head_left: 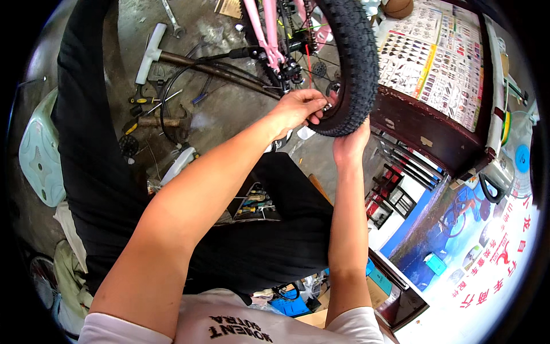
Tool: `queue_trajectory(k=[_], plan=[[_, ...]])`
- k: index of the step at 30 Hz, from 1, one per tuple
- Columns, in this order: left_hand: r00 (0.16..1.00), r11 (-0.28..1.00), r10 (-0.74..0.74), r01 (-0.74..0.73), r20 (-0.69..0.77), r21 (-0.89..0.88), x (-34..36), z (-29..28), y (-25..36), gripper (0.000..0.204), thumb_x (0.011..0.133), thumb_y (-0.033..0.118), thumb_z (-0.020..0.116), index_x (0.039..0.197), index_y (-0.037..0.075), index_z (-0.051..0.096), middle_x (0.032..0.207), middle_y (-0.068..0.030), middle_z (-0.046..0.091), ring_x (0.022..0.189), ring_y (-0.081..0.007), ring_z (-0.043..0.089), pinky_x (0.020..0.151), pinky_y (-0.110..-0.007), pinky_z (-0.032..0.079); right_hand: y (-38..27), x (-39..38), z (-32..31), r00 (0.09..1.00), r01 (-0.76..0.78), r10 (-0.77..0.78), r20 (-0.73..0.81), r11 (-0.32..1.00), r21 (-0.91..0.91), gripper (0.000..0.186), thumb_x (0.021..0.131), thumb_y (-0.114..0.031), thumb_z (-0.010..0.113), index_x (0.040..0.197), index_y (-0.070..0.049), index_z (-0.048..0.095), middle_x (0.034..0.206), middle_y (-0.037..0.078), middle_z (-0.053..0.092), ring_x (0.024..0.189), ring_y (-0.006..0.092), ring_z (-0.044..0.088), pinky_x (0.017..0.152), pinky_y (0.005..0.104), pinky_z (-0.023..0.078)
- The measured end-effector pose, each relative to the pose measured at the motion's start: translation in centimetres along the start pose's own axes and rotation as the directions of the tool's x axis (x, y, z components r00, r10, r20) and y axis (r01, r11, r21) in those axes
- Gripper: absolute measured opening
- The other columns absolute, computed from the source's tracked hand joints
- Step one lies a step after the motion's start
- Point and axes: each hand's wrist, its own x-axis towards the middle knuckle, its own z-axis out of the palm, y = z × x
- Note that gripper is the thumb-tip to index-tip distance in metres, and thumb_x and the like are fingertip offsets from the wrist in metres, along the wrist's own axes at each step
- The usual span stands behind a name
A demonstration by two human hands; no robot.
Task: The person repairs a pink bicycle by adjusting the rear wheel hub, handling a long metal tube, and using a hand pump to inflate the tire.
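A pink bicycle frame (271,34) stands at the top middle, with a wheel whose black knobbly tyre (358,57) curves down towards me. My left hand (301,109) is closed at the lower inner side of the wheel, thumb and fingertips pinching around a small shiny metal part (327,106) by the rim. That part is too small to name. From below and behind, my right hand (350,143) wraps round the bottom of the tyre. Its fingers are mostly hidden by the tyre; some fingertips seem to show inside the rim beside my left hand.
On the floor at left lie a T-shaped tool with a pale head (150,54), a hammer (172,121), a wrench (171,17) and a black cable (166,100). A pale green stool (41,152) stands far left. At right is a dark wooden table (424,123). Hand tools (256,202) lie between my legs.
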Motion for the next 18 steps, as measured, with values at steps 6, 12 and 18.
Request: queue_trajectory(k=[6, 12, 18], plan=[[1.0, 1.0, -0.002, 0.002, 0.016, -0.001, 0.2, -0.1, -0.1, 0.019, 0.104, 0.027, 0.059, 0.106, 0.009, 0.067, 0.08, 0.0031, 0.064, 0.066, -0.0061, 0.062, 0.055, -0.02, 0.044, 0.4, 0.1, 1.0, 0.992, 0.074, -0.08, -0.1, 0.996, -0.057, 0.052, 0.103, -0.031, 0.035, 0.135, 0.005, 0.054, 0.127, 0.023, 0.065, 0.117, 0.0317, 0.064, 0.105, 0.0431, 0.049], [1.0, 0.999, 0.016, -0.016, 0.002, -0.031, 0.2, 0.0, 0.2, 0.015, 0.102, 0.025, 0.062, 0.106, 0.011, 0.065, 0.077, 0.0027, 0.062, 0.059, -0.0057, 0.058, 0.05, -0.021, 0.043, 0.5, 0.0, 1.2, 0.993, 0.086, -0.089, -0.08, 0.995, -0.04, 0.052, 0.103, -0.033, 0.036, 0.135, 0.003, 0.055, 0.127, 0.021, 0.065, 0.117, 0.0309, 0.064, 0.104, 0.0427, 0.049], [0.994, 0.999, 0.05, -0.049, -0.092, 0.018, 1.0, 1.3, 0.3, 0.017, 0.101, 0.026, 0.064, 0.095, 0.01, 0.066, 0.068, 0.0034, 0.059, 0.048, -0.0063, 0.05, 0.044, -0.023, 0.04, 0.6, 0.1, 0.9, 0.991, 0.094, -0.094, -0.096, 0.996, -0.01, 0.049, 0.102, -0.032, 0.037, 0.131, 0.001, 0.058, 0.128, 0.018, 0.066, 0.116, 0.0283, 0.063, 0.105, 0.0418, 0.047]])
